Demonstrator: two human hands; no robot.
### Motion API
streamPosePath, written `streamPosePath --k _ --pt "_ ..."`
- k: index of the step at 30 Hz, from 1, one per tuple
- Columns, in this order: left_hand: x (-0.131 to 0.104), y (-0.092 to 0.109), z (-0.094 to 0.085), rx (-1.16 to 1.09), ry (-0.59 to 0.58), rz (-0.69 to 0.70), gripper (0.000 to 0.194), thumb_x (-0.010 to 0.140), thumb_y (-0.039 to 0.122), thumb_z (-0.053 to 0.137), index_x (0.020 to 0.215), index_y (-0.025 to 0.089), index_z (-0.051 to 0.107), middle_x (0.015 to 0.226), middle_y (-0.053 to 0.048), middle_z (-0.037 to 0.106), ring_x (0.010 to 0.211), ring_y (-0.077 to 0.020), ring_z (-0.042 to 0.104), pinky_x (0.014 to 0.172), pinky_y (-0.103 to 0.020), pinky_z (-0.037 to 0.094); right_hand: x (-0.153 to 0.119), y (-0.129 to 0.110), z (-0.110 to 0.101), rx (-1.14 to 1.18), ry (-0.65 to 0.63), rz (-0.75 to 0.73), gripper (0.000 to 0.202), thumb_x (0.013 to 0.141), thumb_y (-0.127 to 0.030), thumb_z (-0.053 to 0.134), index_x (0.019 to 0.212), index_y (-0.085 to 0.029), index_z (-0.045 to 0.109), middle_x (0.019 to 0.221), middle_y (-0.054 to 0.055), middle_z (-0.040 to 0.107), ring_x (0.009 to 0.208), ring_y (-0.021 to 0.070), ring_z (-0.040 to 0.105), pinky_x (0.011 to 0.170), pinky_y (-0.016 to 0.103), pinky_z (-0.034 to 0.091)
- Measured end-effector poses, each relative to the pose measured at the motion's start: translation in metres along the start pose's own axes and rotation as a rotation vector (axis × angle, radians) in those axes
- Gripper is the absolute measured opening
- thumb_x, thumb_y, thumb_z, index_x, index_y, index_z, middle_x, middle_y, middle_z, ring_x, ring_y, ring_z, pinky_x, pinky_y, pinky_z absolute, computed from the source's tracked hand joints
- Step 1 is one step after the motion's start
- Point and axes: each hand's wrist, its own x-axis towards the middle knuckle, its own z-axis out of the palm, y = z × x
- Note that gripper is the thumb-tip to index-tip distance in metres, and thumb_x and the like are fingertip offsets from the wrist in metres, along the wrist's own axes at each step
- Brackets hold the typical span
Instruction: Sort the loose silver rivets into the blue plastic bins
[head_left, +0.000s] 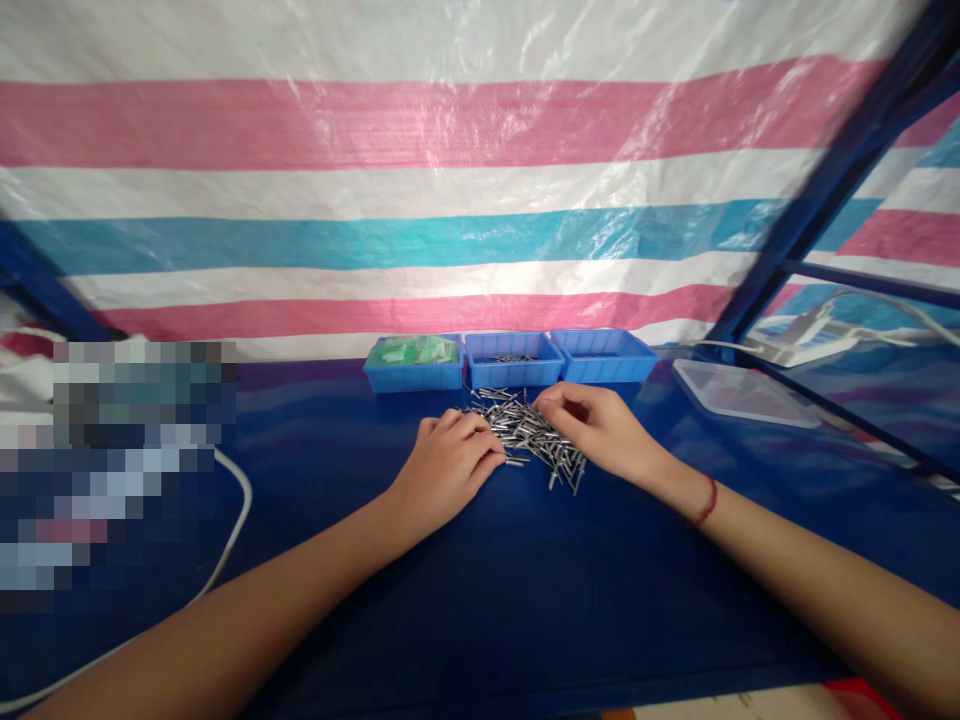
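A loose pile of thin silver metal pieces that look like blind rivets [525, 425] lies on the dark blue table. At its left edge is my left hand [454, 460], fingers curled and close together, with the thumb near the index fingertip beside a rivet. My right hand [592, 420] reaches into the pile's right side, its thumb and index finger drawn together in a pinch. What lies between the fingertips of either hand is too small or hidden to make out.
Behind the pile stand three blue bins: the left bin [416, 378] with green-and-clear plastic bags, the middle bin [514, 375] with some rivets, and the right bin [604, 370]. A translucent lid [742, 393] lies right, near a power strip [806, 335]. A white cable [244, 500] runs along the left.
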Motion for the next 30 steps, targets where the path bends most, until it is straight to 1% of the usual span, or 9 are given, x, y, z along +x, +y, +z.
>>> streamPosePath --k 4,8,14,19,22,26,30 --pt "0.000 -0.001 0.001 0.001 -0.002 0.017 0.018 0.091 0.031 0.049 0.093 0.024 0.066 0.100 -0.001 0.063 0.094 -0.0196 0.050 0.077 -0.035 0.031 -0.005 -0.007 0.005 -0.073 -0.090 -0.112 0.022 0.087 -0.026 0.048 0.076 -0.016 0.064 0.077 0.003 0.066 0.064 0.0130 0.056 0.058 0.024 0.042" --pt "0.001 -0.001 -0.001 0.004 -0.018 0.047 0.018 0.091 0.032 0.050 0.092 0.027 0.067 0.101 0.000 0.063 0.095 -0.0194 0.050 0.077 -0.035 0.030 -0.005 -0.008 0.007 -0.092 -0.117 -0.174 0.021 0.087 -0.023 0.047 0.077 -0.016 0.064 0.079 0.003 0.067 0.068 0.0134 0.059 0.061 0.024 0.043" --pt "0.001 0.001 -0.004 0.063 -0.041 0.090 0.019 0.092 0.030 0.049 0.093 0.024 0.066 0.101 -0.002 0.063 0.096 -0.0198 0.049 0.077 -0.035 0.028 -0.006 -0.010 0.007 -0.127 -0.145 -0.187 0.021 0.089 -0.023 0.047 0.081 -0.017 0.065 0.081 0.003 0.067 0.070 0.0135 0.060 0.064 0.024 0.044" --pt "0.001 0.003 -0.002 0.062 -0.059 0.061 0.017 0.092 0.028 0.048 0.092 0.021 0.064 0.103 -0.001 0.062 0.098 -0.0199 0.049 0.078 -0.035 0.028 -0.007 -0.011 0.008 -0.144 -0.149 -0.193 0.022 0.089 -0.023 0.046 0.080 -0.016 0.065 0.078 0.003 0.066 0.067 0.0127 0.059 0.061 0.024 0.043" --pt "0.000 0.002 -0.001 0.042 -0.024 0.024 0.017 0.093 0.028 0.046 0.092 0.021 0.062 0.103 -0.001 0.062 0.097 -0.0195 0.049 0.078 -0.035 0.028 -0.007 -0.010 0.010 -0.136 -0.151 -0.194 0.019 0.087 -0.020 0.047 0.082 -0.017 0.065 0.078 0.003 0.066 0.064 0.0115 0.057 0.058 0.023 0.043" --pt "-0.001 0.000 0.000 -0.032 0.055 -0.017 0.019 0.095 0.027 0.041 0.095 0.022 0.060 0.097 0.000 0.064 0.092 -0.0175 0.051 0.078 -0.034 0.030 -0.007 -0.009 0.012 -0.074 -0.125 -0.184 0.014 0.080 -0.015 0.051 0.086 -0.016 0.064 0.078 0.002 0.066 0.056 0.0096 0.052 0.052 0.022 0.042" --pt "0.000 -0.002 0.001 -0.161 0.112 -0.061 0.018 0.095 0.025 0.040 0.094 0.021 0.058 0.094 0.001 0.064 0.089 -0.0156 0.054 0.078 -0.032 0.033 -0.009 -0.013 0.013 0.049 -0.106 -0.181 0.013 0.077 -0.017 0.055 0.087 -0.016 0.064 0.077 0.003 0.065 0.058 0.0104 0.053 0.053 0.023 0.044"
